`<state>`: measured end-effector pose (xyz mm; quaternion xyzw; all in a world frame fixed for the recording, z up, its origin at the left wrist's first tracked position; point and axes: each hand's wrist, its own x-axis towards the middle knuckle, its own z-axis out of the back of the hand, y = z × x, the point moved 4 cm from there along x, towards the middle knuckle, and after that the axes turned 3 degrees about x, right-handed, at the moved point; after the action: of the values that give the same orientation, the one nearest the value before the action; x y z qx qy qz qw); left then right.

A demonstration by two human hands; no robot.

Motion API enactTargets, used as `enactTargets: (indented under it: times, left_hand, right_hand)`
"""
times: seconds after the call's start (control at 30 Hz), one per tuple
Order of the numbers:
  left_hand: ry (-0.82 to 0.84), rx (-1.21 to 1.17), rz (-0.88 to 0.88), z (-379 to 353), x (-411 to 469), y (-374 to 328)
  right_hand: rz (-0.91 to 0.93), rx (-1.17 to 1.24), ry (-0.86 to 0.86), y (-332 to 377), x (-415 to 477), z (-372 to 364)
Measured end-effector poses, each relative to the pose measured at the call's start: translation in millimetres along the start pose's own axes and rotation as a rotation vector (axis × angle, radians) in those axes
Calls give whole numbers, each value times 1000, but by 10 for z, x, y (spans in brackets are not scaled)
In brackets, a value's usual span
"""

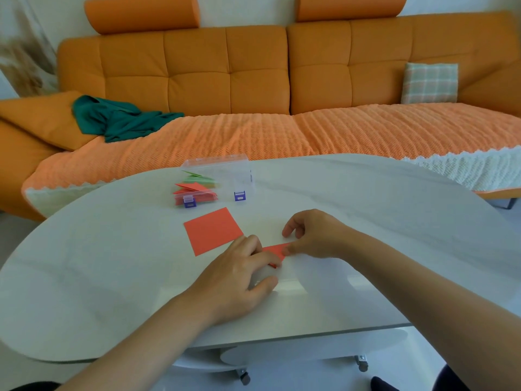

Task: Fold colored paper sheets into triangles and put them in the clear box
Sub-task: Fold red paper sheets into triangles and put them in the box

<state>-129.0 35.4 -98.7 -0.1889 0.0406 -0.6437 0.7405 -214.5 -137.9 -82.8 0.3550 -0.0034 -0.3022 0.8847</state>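
Observation:
A small red paper piece (275, 250) lies folded on the white table (366, 221) between my hands. My left hand (239, 277) lies over its left part, fingers pressing down on it. My right hand (315, 235) pinches its right end with thumb and finger. A flat red square sheet (211, 231) lies just left of it. Farther back stands the clear box (220, 179) with its lid up, purple latches in front, and red and green folded triangles (194, 186) inside.
An orange sofa (253, 71) with an orange knit throw runs behind the table. A green cloth (118, 119) lies on its left seat and a checked cushion (430, 83) at its right. The table's near edge curves just below my forearms.

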Motion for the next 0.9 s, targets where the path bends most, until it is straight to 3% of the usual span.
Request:
enactTargets:
  times: [0.3, 0.43, 0.73, 0.9]
  left_hand:
    - [47, 5, -26, 50, -209, -37]
    - [-22, 21, 18, 89, -100, -100]
    - [-148, 42, 22, 54, 207, 71]
    - [-98, 59, -38, 96, 264, 146]
  right_hand:
    - [-11, -25, -2, 44, 28, -10]
    - [14, -32, 4, 66, 5, -13]
    - [362, -155, -40, 135, -99, -133]
    - [482, -216, -20, 116, -97, -121]
